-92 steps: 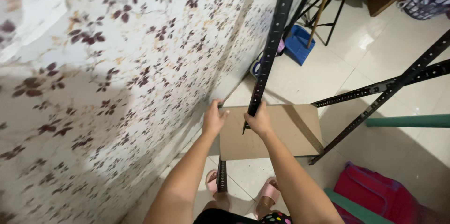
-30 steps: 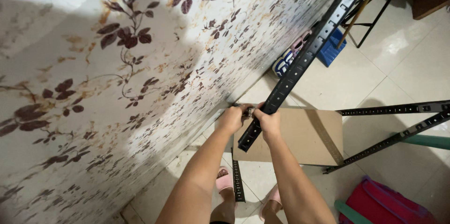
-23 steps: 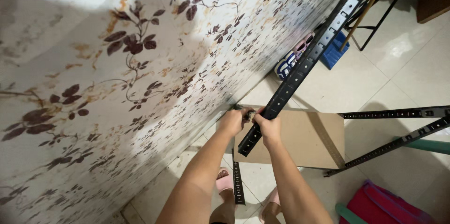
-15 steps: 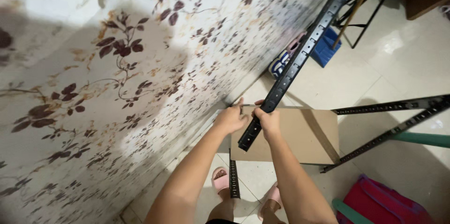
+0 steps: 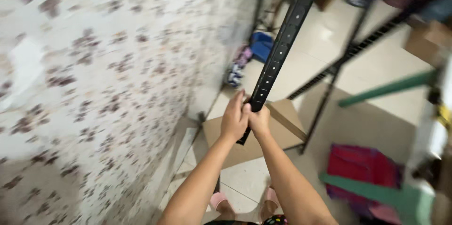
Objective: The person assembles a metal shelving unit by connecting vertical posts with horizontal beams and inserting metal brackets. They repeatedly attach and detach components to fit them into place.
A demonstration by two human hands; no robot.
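Gripping the lower end of a black perforated metal rail [image 5: 281,50], left hand [image 5: 234,120] and right hand [image 5: 257,120] have fingers wrapped around it, side by side, above the flattened cardboard [image 5: 258,136], beside the floral curtain [image 5: 103,79].

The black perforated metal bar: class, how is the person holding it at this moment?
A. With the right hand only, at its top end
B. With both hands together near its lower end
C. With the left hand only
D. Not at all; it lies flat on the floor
B: the left hand and right hand are pressed side by side around the lower part of the black perforated bar, which slants upward away from the person.
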